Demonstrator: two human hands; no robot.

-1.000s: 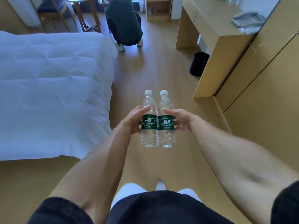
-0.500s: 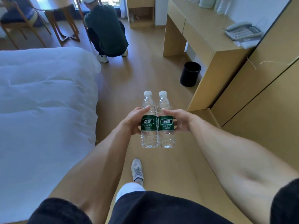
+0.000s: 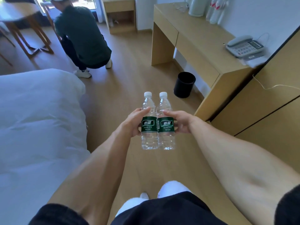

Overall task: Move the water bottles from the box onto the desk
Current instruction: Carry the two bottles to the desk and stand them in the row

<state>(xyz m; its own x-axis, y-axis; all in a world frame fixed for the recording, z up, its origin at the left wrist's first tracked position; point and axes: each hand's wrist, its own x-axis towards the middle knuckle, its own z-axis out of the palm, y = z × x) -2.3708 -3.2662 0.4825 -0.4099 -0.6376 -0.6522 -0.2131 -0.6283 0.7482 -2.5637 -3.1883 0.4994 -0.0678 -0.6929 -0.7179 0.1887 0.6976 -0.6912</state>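
Two clear water bottles with white caps and green labels stand upright side by side in the air in front of me. My left hand [image 3: 133, 122] grips the left bottle [image 3: 149, 125] around its label. My right hand [image 3: 180, 122] grips the right bottle [image 3: 165, 125] the same way. The two bottles touch each other. The light wooden desk [image 3: 199, 41] stretches along the wall ahead on the right, beyond the bottles. No box is in view.
On the desk stand a kettle [image 3: 195, 7], bottles [image 3: 215, 10] at the far end and a phone [image 3: 245, 47] at the near end. A black bin [image 3: 184, 84] sits beneath it. A white bed [image 3: 37, 127] fills the left. A person [image 3: 82, 38] crouches ahead by a table [image 3: 21, 17].
I have walked forward with both bottles held the same way. The desk, the bin and the crouching person have come closer and lower in view; more of the desk top shows.
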